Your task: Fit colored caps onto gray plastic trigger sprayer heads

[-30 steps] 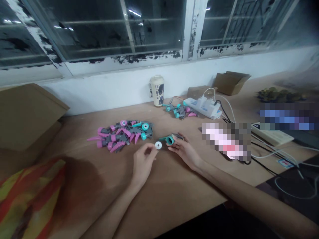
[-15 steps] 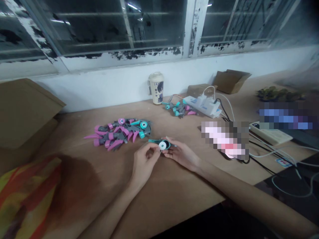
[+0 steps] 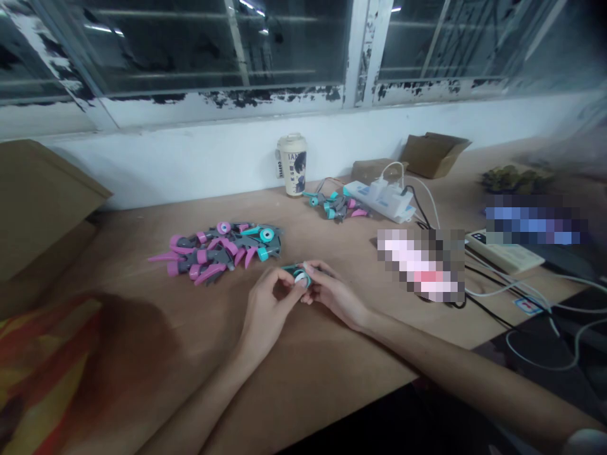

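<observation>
My right hand (image 3: 337,294) is closed around a teal and grey trigger sprayer head (image 3: 293,268), its round collar turned up toward me. A white ring-shaped gasket (image 3: 300,277) lies tilted at the collar's mouth. Thumb and fingers of my left hand (image 3: 271,304) pinch this gasket against the collar; whether it is seated inside cannot be told. Just beyond my hands lies a pile of pink, teal and grey sprayer heads (image 3: 220,248). A smaller group of sprayer heads (image 3: 337,206) rests farther back.
A lidded coffee cup (image 3: 294,165) stands against the wall. To its right are a power strip (image 3: 384,201) with plugs and cables, and an open cardboard box (image 3: 435,155). Blurred-out items lie on the right. A large cardboard box (image 3: 42,202) and a red-yellow bag (image 3: 47,373) are at left.
The white gasket, earlier held flat in front of the open collar, is now tilted and pressed to its mouth by my left thumb. The whole view has shifted slightly.
</observation>
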Motion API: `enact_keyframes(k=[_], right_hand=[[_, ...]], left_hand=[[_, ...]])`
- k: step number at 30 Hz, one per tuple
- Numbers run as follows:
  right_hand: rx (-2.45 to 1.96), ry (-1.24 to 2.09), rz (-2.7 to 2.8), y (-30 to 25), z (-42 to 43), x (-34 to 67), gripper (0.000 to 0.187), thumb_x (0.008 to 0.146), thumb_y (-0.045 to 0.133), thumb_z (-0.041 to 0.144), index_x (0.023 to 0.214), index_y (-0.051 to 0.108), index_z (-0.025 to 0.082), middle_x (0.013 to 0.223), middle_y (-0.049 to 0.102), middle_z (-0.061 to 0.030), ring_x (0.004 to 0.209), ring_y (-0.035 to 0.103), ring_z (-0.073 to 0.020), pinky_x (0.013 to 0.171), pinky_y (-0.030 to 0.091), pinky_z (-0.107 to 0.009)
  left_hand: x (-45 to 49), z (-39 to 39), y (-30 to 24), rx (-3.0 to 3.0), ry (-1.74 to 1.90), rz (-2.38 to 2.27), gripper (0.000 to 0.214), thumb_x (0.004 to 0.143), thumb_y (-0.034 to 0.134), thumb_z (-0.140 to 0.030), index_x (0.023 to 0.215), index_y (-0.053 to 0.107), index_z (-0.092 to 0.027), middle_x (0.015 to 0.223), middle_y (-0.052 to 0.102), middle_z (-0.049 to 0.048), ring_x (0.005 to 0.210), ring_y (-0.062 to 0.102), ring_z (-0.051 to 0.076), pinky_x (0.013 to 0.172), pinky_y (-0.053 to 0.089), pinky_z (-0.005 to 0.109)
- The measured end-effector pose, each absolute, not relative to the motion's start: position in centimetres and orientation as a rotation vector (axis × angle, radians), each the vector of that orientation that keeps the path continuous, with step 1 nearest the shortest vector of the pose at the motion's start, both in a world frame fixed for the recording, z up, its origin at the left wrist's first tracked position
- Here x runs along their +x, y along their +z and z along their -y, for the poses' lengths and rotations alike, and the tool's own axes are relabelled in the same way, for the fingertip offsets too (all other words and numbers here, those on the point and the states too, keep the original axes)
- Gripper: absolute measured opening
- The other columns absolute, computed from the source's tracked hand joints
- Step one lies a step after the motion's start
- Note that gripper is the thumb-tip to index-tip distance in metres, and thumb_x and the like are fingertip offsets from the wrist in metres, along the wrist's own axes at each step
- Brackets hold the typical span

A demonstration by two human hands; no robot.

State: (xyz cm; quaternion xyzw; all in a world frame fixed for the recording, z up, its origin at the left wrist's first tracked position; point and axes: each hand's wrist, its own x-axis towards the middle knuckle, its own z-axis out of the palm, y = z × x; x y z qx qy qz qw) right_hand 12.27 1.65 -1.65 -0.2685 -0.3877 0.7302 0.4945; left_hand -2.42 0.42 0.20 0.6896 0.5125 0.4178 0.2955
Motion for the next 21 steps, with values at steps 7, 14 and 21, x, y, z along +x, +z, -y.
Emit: enact_keyframes(k=[7, 14, 21], right_hand=[[-0.65, 1.763, 0.939, -1.9, -2.1, 12.3, 0.029, 0.073, 0.066, 0.047, 0.082, 0.056, 0.021, 0.064, 0.058, 0.0042, 0.055, 0.051, -0.0083, 0.053, 0.037, -0.021], [-0.655, 1.991, 1.054, -1.0, -3.0, 13.2, 0.033, 0.074, 0.062, 0.052, 0.081, 0.053, 0.021, 0.064, 0.058, 0.0041, 0.055, 0.051, -0.0078, 0.053, 0.04, -0.021], [-0.802, 1.752, 1.801, -0.2, -4.4, 15.8, 0.049, 0.071, 0.069, 0.037, 0.116, 0.054, 0.025, 0.075, 0.064, 0.0019, 0.059, 0.058, -0.0111, 0.054, 0.046, -0.024]], left_hand=[[-2.2, -0.3, 0.1, 1.678, 1.195, -1.286, 0.02, 0.077, 0.063, -0.037, 0.08, 0.056, -0.019, 0.075, 0.057, 0.0001, 0.066, 0.057, 0.013, 0.049, 0.05, 0.02], [-2.6, -0.5, 0.5, 1.699, 1.273, -1.276, 0.017, 0.078, 0.061, -0.035, 0.082, 0.065, -0.019, 0.084, 0.059, 0.0022, 0.07, 0.059, 0.014, 0.049, 0.052, 0.02], [-2.7, -0.3, 0.9, 1.818, 1.193, -1.333, 0.018, 0.081, 0.058, -0.036, 0.084, 0.067, -0.022, 0.088, 0.061, 0.0025, 0.072, 0.059, 0.015, 0.049, 0.052, 0.02]])
